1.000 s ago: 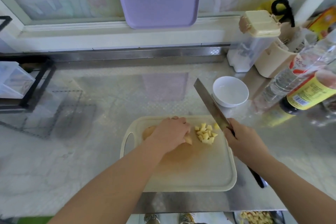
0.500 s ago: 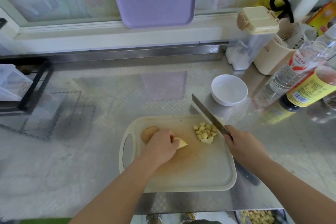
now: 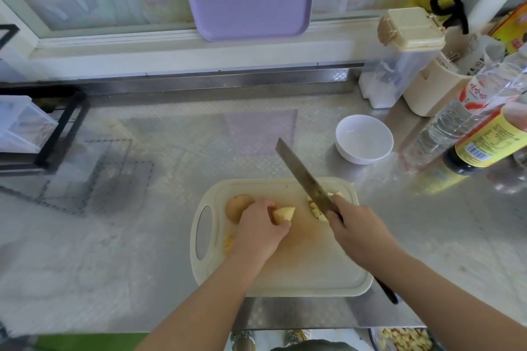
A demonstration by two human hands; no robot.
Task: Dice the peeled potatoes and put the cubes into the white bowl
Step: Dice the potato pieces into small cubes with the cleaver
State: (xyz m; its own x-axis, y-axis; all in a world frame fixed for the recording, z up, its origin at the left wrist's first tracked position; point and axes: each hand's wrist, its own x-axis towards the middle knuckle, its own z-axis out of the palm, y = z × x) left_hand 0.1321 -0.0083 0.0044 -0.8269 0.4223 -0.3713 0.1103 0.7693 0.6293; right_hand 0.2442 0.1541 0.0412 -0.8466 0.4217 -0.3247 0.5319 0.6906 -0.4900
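Potato wedge [image 3: 283, 214]: mid-board [image 3: 313, 273], pinched by left hand [image 3: 258, 232]. Second piece [image 3: 236, 205]: just behind that hand. Cubes [image 3: 315, 208]: small heap at the board's far right, beneath the knife [image 3: 305, 177]. Knife: right hand [image 3: 356, 234] clenched round the handle, blade raised and tilted. Step, judged: dicing. Next: bring the blade square over the wedge, clear of fingertips. Bowl [image 3: 364, 138]: empty, beyond the board's far right corner. Bottles [image 3: 484, 137] crowd its right, with a free path between board and bowl.
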